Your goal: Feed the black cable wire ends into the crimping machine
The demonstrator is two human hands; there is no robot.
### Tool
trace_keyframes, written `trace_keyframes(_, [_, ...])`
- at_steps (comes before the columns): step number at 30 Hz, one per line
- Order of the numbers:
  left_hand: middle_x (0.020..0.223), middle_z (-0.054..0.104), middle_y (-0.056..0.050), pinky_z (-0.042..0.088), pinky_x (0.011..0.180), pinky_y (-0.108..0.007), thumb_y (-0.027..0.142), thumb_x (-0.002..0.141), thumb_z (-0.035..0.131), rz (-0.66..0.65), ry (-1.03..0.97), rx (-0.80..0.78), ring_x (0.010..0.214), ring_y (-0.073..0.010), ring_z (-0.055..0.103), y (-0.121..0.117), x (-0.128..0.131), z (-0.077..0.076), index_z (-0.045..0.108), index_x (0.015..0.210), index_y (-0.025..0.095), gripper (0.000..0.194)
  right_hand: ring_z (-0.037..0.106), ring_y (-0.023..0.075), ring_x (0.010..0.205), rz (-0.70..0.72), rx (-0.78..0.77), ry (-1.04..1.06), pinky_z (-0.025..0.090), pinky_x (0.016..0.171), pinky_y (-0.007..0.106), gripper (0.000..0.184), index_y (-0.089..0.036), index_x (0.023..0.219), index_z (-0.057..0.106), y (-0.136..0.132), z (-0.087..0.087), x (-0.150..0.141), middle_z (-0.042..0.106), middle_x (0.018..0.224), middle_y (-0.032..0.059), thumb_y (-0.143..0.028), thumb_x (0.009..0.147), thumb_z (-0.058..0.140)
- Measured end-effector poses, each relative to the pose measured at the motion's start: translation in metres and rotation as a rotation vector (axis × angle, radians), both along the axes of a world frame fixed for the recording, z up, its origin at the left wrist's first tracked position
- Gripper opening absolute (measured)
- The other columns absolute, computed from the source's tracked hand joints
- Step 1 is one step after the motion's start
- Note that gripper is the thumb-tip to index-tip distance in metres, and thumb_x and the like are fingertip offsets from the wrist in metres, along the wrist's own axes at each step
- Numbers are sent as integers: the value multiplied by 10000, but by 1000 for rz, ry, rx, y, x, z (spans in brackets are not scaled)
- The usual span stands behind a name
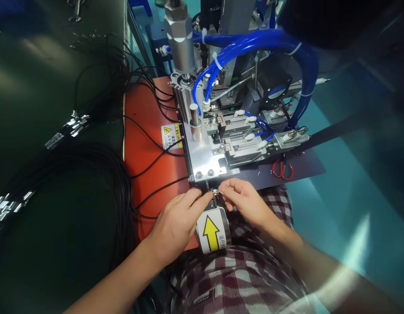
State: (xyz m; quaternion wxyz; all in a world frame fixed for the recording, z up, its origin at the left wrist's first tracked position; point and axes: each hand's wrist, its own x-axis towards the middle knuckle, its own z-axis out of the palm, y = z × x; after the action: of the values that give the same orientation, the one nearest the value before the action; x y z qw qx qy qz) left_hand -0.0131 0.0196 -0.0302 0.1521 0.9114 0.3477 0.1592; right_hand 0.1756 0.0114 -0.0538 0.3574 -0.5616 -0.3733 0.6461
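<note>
A small pale part with a red strand (217,196) sits between the person's fingertips, at the front edge of the machine and just above a reel-shaped cylinder (213,231) with a yellow arrow on its white label. The part is too small to make out more exactly. The left hand (177,213) reaches in over an orange-red board (152,174), its thumb and forefinger stretched to the part's near side; whether they grip it or only steady it, I cannot tell. The right hand (242,198) comes from the other side with thumb and forefinger drawn together right beside the part, the other fingers curled; its hold on the part cannot be made out either.

Directly beyond the hands is a shiny metal plate (205,161) with two screws near its front edge. Small pneumatic cylinders (246,144) lie to its right, and thick blue hoses (263,39) arch above them. Red-handled scissors (283,171) rest to the right, near the machine's base. A yellow warning sticker (171,136) is on the board, with thin black cables running across. Farther left, a black cable bundle (103,161) lies on a dark surface, near silvery cable ends (74,125).
</note>
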Motion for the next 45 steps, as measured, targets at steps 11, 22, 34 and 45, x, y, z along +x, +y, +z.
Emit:
trace_keyframes(11, [897, 630, -103, 537, 616, -292, 81, 903, 380, 8, 44, 69, 734, -191, 613, 0, 3, 1, 599, 1117, 83, 306, 418, 91, 447, -1, 10, 19, 317, 501, 246, 263, -178, 695, 511, 0, 3, 1, 473, 482, -74, -403, 815, 574])
trace_keyframes(22, [889, 617, -96, 537, 619, -281, 69, 887, 376, 35, 30, 51, 729, -178, 607, -1, 2, -2, 605, 1112, 96, 322, 418, 94, 444, 0, 24, 9, 319, 489, 249, 252, -182, 705, 520, 0, 2, -1, 476, 485, -70, -405, 815, 564])
trace_keyframes(34, [896, 619, -104, 540, 634, -286, 72, 892, 391, 15, -26, 1, 755, -187, 616, 1, -1, -2, 616, 1131, 94, 329, 430, 107, 465, 13, 26, -38, 325, 512, 256, 271, -183, 722, 522, -1, 0, 0, 506, 487, -58, -427, 835, 559])
trace_keyframes(45, [888, 641, -92, 545, 663, -277, 89, 896, 390, 23, -68, -24, 773, -177, 628, 3, 0, -2, 622, 1065, 104, 288, 449, 97, 481, -77, -17, 80, 349, 502, 247, 357, -176, 693, 546, -16, -2, -4, 507, 572, -45, -514, 777, 626])
